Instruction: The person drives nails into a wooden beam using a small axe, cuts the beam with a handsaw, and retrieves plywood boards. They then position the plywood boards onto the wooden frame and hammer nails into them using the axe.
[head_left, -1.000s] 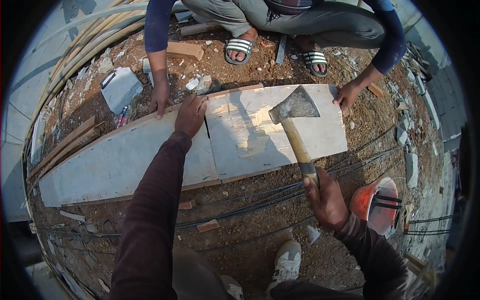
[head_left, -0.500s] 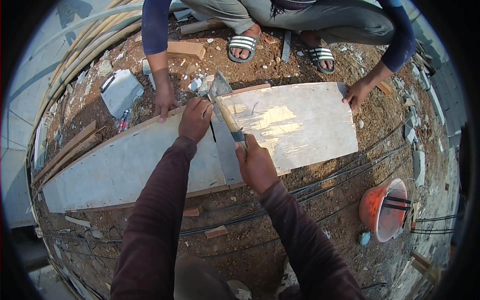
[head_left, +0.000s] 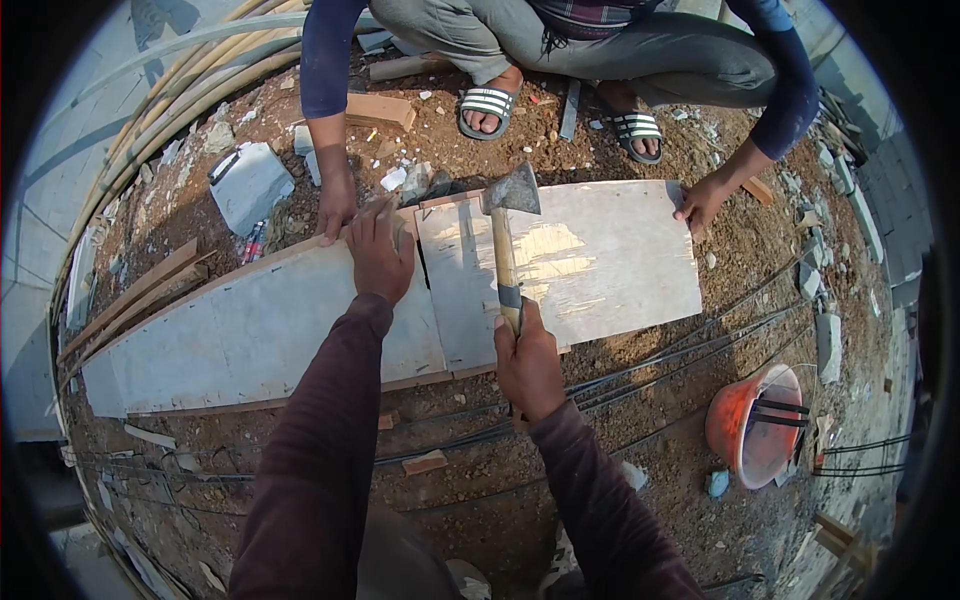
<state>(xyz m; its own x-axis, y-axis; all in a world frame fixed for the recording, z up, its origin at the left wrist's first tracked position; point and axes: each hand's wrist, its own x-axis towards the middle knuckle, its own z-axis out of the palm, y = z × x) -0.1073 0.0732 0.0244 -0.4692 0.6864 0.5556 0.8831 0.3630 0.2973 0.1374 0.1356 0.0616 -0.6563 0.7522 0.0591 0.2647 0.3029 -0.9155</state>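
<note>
My right hand [head_left: 530, 365] is wrapped round the wooden handle of a hatchet [head_left: 506, 250], its grey metal head raised over the board beyond the hand. My left hand [head_left: 383, 255] lies at the far edge of the left plywood panel [head_left: 250, 340], its fingers stretched out and slightly blurred. Beside it, across a dark joint, is the right plywood panel [head_left: 640, 245], its surface splintered to pale wood in patches. A co-worker's hand [head_left: 337, 208] presses the far edge just left of mine. The co-worker's other hand [head_left: 702, 205] grips the panel's right end.
The co-worker squats across the board in striped sandals [head_left: 490, 108]. An orange bucket [head_left: 735, 425] stands on the soil at the right, near dark steel rods [head_left: 640, 375]. A white block [head_left: 250, 190], wood strips [head_left: 140, 300] and rubble lie on the left; a timber piece [head_left: 380, 110] lies beyond.
The hatchet has swung right and upright, away from my left hand. My left hand's fingers have straightened out at the panel's edge.
</note>
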